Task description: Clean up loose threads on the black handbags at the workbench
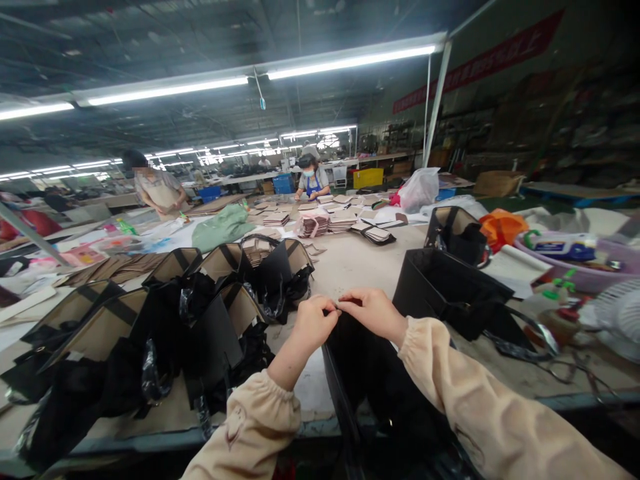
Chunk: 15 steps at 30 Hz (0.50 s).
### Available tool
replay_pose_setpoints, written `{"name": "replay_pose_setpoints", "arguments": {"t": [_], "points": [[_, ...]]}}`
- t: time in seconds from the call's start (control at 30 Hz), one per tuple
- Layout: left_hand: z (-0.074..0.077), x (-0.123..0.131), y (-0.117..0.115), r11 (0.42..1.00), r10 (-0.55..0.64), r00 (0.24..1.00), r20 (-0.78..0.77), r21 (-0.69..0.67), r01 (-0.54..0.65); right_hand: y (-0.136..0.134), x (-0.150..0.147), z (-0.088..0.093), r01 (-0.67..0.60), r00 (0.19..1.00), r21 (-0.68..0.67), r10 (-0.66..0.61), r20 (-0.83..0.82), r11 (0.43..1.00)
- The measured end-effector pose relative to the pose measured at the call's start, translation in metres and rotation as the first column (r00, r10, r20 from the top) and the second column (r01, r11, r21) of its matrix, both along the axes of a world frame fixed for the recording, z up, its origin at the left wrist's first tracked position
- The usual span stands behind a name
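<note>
A black handbag [373,373] lies in front of me, reaching over the table's front edge with its inside turned up. At its far corner my left hand [315,321] is closed in a pinch, thumb against the fingers. My right hand [374,311] meets it from the other side, thumb and fingers also pinched, fingertips nearly touching the left ones. Whatever is between the fingertips is too small to make out. Part of the bag is hidden under my right sleeve [450,373].
Several black bags with tan linings [113,323] crowd the left. Another open black bag [425,277] stands to the right, near a purple basin [610,267] and a white fan [617,317]. Stacked panels [327,220] lie farther back. Two co-workers [311,179] [157,187] are across the table.
</note>
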State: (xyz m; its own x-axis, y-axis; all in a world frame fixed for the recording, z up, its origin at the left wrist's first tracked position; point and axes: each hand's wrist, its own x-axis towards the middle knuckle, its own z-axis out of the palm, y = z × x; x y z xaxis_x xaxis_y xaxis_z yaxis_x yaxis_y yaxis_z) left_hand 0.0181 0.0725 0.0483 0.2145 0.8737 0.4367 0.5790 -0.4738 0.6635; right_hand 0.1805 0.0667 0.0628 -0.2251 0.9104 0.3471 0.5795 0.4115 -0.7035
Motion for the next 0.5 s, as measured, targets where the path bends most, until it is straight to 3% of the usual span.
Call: {"name": "replay_pose_setpoints", "arguments": {"t": [0.1, 0.3, 0.5], "points": [[-0.001, 0.001, 0.0, 1.0, 0.001, 1.0, 0.0, 0.002, -0.001, 0.0, -0.001, -0.003, -0.059, 0.996, 0.087, 0.053, 0.071, 0.994], [-0.002, 0.001, 0.001, 1.0, -0.014, 1.0, -0.021, 0.018, 0.015, -0.008, -0.004, 0.001, -0.028, 0.92, 0.265, -0.079, 0.383, 0.964], [-0.001, 0.0, 0.001, 1.0, -0.001, 1.0, -0.023, 0.012, 0.001, -0.007, 0.008, -0.003, 0.114, 0.943, 0.247, -0.183, 0.278, 0.962]]}}
